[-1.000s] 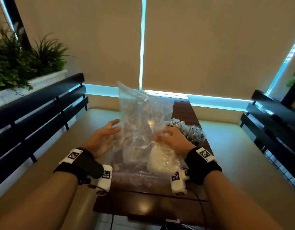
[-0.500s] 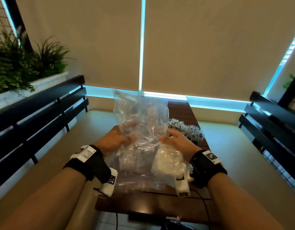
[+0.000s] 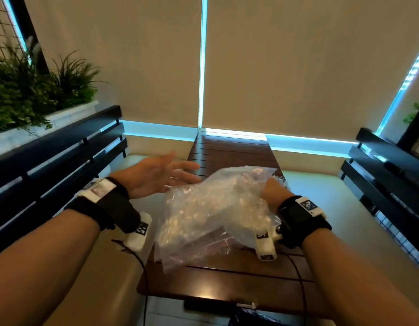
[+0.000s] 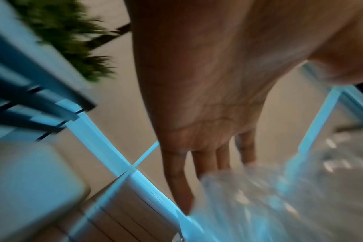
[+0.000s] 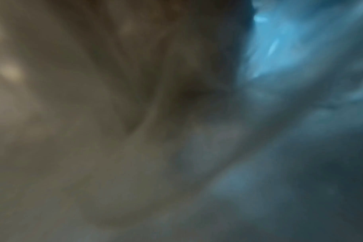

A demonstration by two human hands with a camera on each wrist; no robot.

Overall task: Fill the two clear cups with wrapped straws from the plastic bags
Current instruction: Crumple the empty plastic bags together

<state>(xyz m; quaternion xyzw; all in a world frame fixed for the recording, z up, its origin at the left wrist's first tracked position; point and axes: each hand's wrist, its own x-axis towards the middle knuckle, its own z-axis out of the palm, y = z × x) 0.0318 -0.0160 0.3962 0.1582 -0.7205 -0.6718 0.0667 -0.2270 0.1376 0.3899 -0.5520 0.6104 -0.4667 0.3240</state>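
Observation:
A crumpled clear plastic bag (image 3: 215,208) slumps over the dark slatted table (image 3: 229,149), its top raised toward my right hand (image 3: 270,190). That hand holds the bag from behind; the plastic covers its fingers. My left hand (image 3: 161,175) hovers just left of the bag, palm up and fingers spread, touching nothing. The left wrist view shows the same straight fingers (image 4: 176,180) beside the blurred bag (image 4: 280,196). A white tuft of wrapped straws (image 3: 281,179) peeks out behind my right hand. No clear cups are in view. The right wrist view is only blur.
Black slatted benches run along the left (image 3: 50,161) and right (image 3: 380,175) with pale cushions below. A planter with green plants (image 3: 27,90) sits behind the left bench. A thin cable (image 3: 142,269) hangs from my left wrist past the table's near edge (image 3: 203,295).
The bag stood upright between both hands; it has now tipped down and right toward the table. My left hand has let go and opened out to the left. The view has tilted down.

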